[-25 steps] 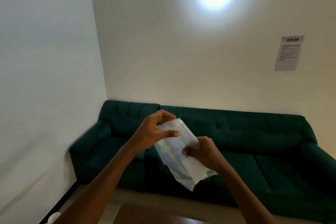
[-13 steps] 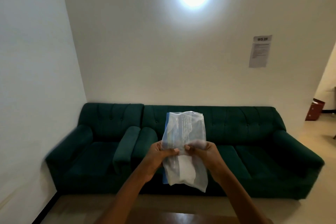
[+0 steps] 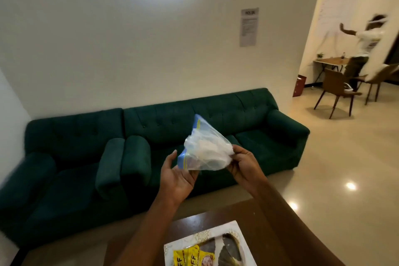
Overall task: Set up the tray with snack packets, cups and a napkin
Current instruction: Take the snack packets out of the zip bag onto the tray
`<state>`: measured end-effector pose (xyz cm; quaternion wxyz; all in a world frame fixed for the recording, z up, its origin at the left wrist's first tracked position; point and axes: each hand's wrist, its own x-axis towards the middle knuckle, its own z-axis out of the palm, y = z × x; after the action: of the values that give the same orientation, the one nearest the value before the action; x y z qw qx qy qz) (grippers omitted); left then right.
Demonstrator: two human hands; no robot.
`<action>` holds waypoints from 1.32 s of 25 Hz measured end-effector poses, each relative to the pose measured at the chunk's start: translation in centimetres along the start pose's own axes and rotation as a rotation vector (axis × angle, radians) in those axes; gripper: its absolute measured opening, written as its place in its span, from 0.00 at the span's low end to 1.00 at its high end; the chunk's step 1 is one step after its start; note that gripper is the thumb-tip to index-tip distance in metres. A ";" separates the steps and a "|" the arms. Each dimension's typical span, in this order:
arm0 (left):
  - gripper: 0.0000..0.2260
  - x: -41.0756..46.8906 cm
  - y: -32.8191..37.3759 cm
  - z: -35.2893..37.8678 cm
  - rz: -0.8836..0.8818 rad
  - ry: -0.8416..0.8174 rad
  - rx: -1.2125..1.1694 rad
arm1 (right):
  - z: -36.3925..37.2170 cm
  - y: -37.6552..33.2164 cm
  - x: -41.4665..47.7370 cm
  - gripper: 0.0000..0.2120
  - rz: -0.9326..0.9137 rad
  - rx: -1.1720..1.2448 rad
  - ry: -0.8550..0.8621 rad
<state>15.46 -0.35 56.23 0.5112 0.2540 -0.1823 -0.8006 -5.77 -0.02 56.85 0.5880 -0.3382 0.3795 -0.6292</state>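
Above the far edge of the table (image 3: pixel 194 222), in front of the green sofa (image 3: pixel 216 110), you are holding the clear zip bag (image 3: pixel 205 151) up in the air, well clear of the tray (image 3: pixel 228 228) below. Half a second ago both hands were pinching the bag at its middle; now your right hand (image 3: pixel 244 166) alone is gripping its bunched end, while your left hand (image 3: pixel 177 177) is lying released, palm up, just under the blue-edged corner. The bag is tipping sideways instead of hanging upright, with something white and crumpled inside, probably the napkin. Your view is also dropping, so the tray is coming into sight with a yellow snack packet (image 3: pixel 192 257) already lying on it. That suggests you are getting ready to pull the napkin out; it is not yet on the tray.
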 end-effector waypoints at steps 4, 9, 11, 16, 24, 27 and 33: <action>0.48 0.6 -8.3 0.3 -0.180 -0.141 0.039 | -4.5 0.3 -3.2 0.28 -0.381 -0.417 0.255; 0.37 1.9 -16.9 4.7 -0.280 -0.174 0.299 | -14.5 1.2 -10.8 0.11 -0.632 -1.291 0.165; 0.34 2.4 -19.6 6.2 -0.275 -0.080 0.448 | -16.6 1.5 -13.8 0.21 -0.629 -1.354 0.117; 0.22 3.2 -28.6 9.1 -0.418 0.054 0.342 | -24.2 0.6 -18.9 0.12 -0.556 -1.082 0.207; 0.19 6.7 -45.7 16.3 -0.591 -0.132 0.663 | -43.6 -6.9 -20.4 0.24 0.174 -0.529 0.530; 0.16 8.8 -49.6 18.3 -0.648 -0.209 0.782 | -49.4 -8.1 -21.2 0.16 0.132 -0.458 0.461; 0.19 11.8 -55.3 17.8 -0.706 -0.085 0.662 | -54.6 -5.8 -22.3 0.19 0.263 -0.073 0.564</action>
<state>-39.33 12.16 37.42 0.0923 0.4164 -0.3505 -0.8338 -54.42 26.70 36.04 0.5233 -0.1194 0.5905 -0.6027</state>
